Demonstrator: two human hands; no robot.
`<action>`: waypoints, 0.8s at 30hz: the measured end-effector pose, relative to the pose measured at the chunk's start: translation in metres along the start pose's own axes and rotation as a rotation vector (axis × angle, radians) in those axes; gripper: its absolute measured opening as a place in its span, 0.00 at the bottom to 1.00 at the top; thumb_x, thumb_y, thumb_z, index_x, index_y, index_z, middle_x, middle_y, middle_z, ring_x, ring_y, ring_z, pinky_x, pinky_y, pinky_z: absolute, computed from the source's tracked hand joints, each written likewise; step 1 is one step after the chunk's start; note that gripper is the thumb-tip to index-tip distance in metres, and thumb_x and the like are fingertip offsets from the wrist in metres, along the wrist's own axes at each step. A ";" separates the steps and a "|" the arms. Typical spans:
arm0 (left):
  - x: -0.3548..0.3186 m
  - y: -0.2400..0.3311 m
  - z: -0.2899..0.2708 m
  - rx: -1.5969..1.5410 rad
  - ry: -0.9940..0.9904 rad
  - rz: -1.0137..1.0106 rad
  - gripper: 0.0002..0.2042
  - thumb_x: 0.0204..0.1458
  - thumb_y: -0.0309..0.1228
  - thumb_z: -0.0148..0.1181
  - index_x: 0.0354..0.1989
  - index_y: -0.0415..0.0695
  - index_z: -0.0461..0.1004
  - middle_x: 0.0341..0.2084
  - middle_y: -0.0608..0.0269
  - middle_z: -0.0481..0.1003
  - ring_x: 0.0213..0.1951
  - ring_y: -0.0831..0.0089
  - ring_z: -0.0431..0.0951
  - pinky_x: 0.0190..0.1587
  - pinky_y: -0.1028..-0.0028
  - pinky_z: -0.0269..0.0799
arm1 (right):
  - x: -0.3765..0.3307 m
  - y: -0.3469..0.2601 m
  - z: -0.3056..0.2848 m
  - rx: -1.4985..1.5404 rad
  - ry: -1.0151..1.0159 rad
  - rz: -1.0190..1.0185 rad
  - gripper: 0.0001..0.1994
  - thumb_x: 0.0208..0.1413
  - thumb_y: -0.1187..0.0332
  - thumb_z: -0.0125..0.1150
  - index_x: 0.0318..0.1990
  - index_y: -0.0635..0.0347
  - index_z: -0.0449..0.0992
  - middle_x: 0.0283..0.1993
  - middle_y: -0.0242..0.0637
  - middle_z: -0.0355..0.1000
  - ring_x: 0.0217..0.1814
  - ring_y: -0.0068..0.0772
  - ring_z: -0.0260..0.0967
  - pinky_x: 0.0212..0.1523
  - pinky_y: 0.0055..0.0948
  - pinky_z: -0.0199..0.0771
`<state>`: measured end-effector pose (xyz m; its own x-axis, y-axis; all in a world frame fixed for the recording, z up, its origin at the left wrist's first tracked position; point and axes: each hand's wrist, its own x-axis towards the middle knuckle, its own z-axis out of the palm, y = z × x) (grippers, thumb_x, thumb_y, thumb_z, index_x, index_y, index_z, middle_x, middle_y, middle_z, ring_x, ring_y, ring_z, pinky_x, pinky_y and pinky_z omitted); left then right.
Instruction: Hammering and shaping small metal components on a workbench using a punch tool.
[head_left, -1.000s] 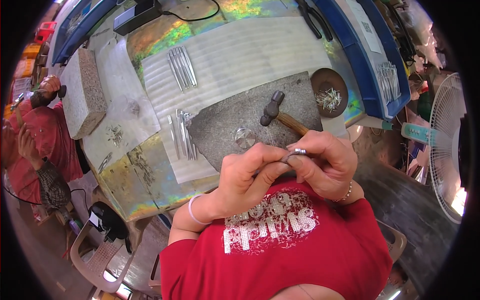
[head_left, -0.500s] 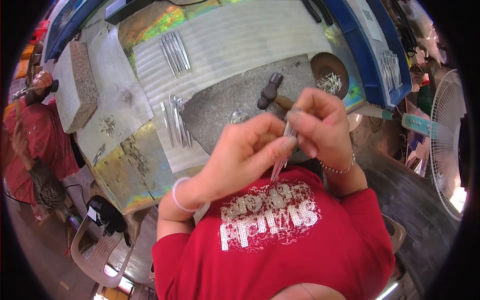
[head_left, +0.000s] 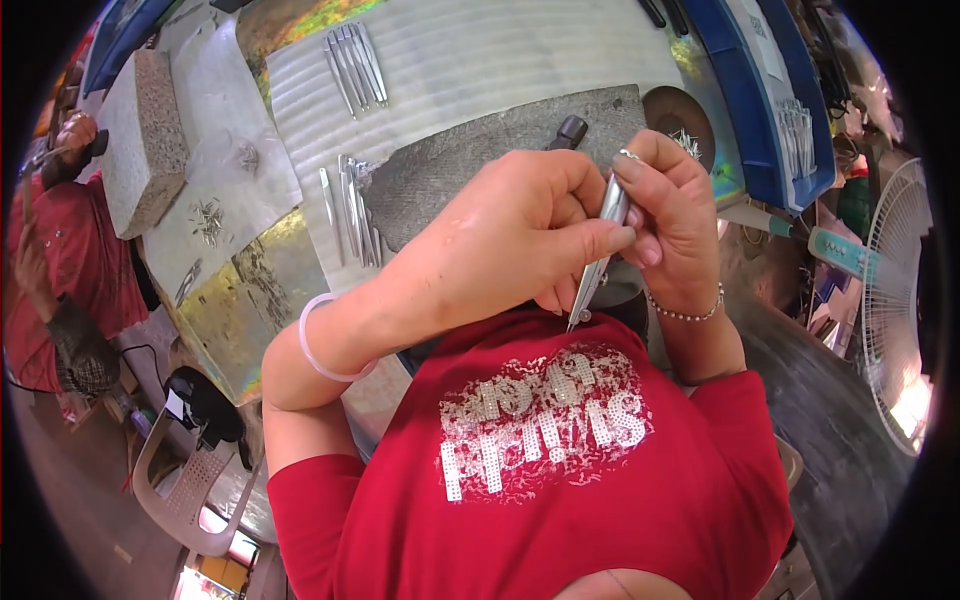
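My left hand (head_left: 545, 225) is closed around a slim, pointed silver metal tool (head_left: 602, 255), its tip angled down over my red shirt. A small round knob shows near that tip. My right hand (head_left: 672, 195) pinches at the tool's upper end, where a bright silver bit peeks out by the fingertips; I cannot make out whether it is a separate piece. Behind my left hand lies a hammer (head_left: 571, 131), mostly hidden, on a dark stone slab (head_left: 440, 160).
Slim metal tools (head_left: 355, 65) lie in rows on white foam sheeting (head_left: 450, 60). A round brown dish (head_left: 672, 105) holds small metal pins. At right are a blue bin (head_left: 735, 110) and a fan (head_left: 895, 300). At left, another person works beside a granite block (head_left: 140, 150).
Both hands have risen slightly, and the left forearm now reaches across more of the slab and hides the hammer's handle. The tool's pointed end shows more plainly.
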<state>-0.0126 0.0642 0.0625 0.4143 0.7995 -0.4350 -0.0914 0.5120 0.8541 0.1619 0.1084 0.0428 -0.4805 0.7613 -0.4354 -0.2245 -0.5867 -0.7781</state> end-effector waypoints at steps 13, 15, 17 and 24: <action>0.006 0.003 0.018 -0.001 -0.121 -0.093 0.09 0.55 0.31 0.58 0.29 0.39 0.66 0.14 0.70 0.69 0.17 0.85 0.71 0.18 0.85 0.65 | -0.029 0.010 -0.016 0.140 0.046 0.036 0.07 0.57 0.71 0.55 0.27 0.58 0.67 0.18 0.28 0.64 0.09 0.11 0.50 0.08 0.12 0.48; 0.005 0.001 0.021 -0.029 -0.119 -0.083 0.10 0.55 0.32 0.58 0.30 0.39 0.66 0.14 0.69 0.69 0.16 0.85 0.72 0.17 0.86 0.65 | -0.031 0.012 -0.017 0.146 0.047 0.044 0.07 0.57 0.71 0.55 0.27 0.58 0.67 0.18 0.28 0.64 0.09 0.11 0.50 0.08 0.12 0.48; 0.003 -0.004 0.023 -0.042 -0.118 -0.072 0.10 0.55 0.32 0.58 0.31 0.38 0.65 0.14 0.69 0.70 0.16 0.84 0.72 0.17 0.86 0.66 | -0.033 0.014 -0.018 0.151 0.049 0.050 0.07 0.57 0.71 0.55 0.27 0.58 0.67 0.18 0.28 0.64 0.10 0.11 0.50 0.08 0.12 0.47; -0.004 -0.018 0.028 -0.214 -0.051 -0.111 0.11 0.55 0.32 0.57 0.34 0.38 0.65 0.15 0.67 0.71 0.16 0.82 0.74 0.17 0.84 0.69 | -0.032 0.018 -0.017 0.151 0.019 0.131 0.07 0.56 0.71 0.56 0.27 0.58 0.67 0.19 0.27 0.64 0.10 0.10 0.50 0.08 0.11 0.46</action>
<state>0.0131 0.0427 0.0568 0.4774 0.7206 -0.5027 -0.2302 0.6548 0.7199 0.1878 0.0784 0.0346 -0.4986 0.6796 -0.5380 -0.2863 -0.7150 -0.6378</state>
